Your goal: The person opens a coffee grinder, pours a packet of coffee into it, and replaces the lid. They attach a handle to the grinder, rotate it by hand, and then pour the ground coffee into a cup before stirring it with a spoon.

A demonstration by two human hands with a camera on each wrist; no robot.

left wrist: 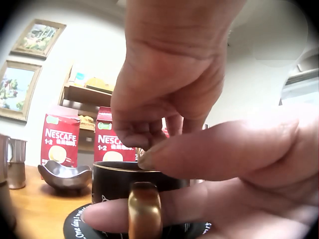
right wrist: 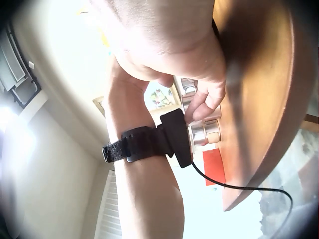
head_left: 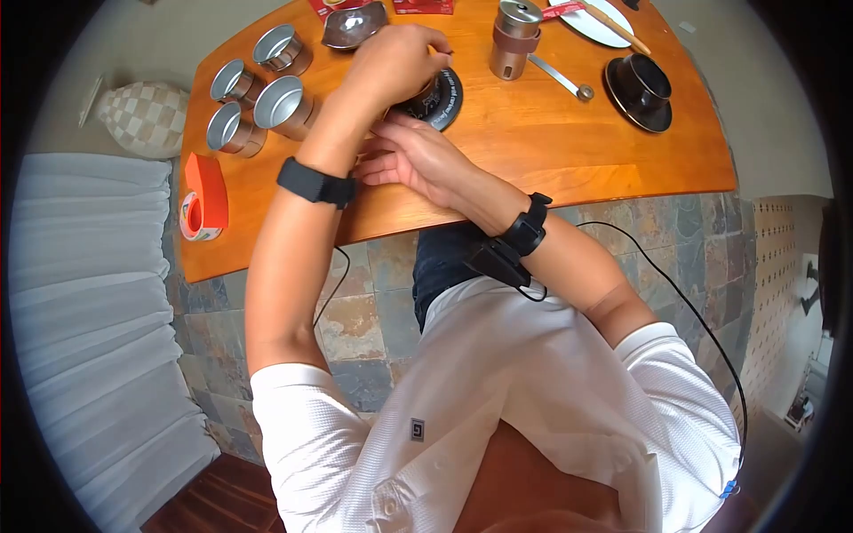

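A black cup (left wrist: 112, 181) with a gold rim and gold handle (left wrist: 144, 211) sits on a black saucer (head_left: 451, 107) with white lettering. My right hand (head_left: 418, 160) holds the cup: in the left wrist view its index finger passes behind the handle and its thumb lies at the rim. My left hand (head_left: 400, 62) reaches across from above, back of the hand up. Its bent fingers (left wrist: 137, 134) point down over the cup's mouth. I cannot tell whether they pinch something, as the fingertips are partly hidden behind the right thumb.
Several steel cups (head_left: 284, 105) and an orange tape dispenser (head_left: 209, 191) stand at the left. Behind are a dark wavy bowl (head_left: 354, 27) and red Nescafe boxes (left wrist: 61, 139). A coffee grinder (head_left: 508, 62), its crank (head_left: 558, 75), a white plate (head_left: 600, 29) and another black cup (head_left: 641, 80) lie right.
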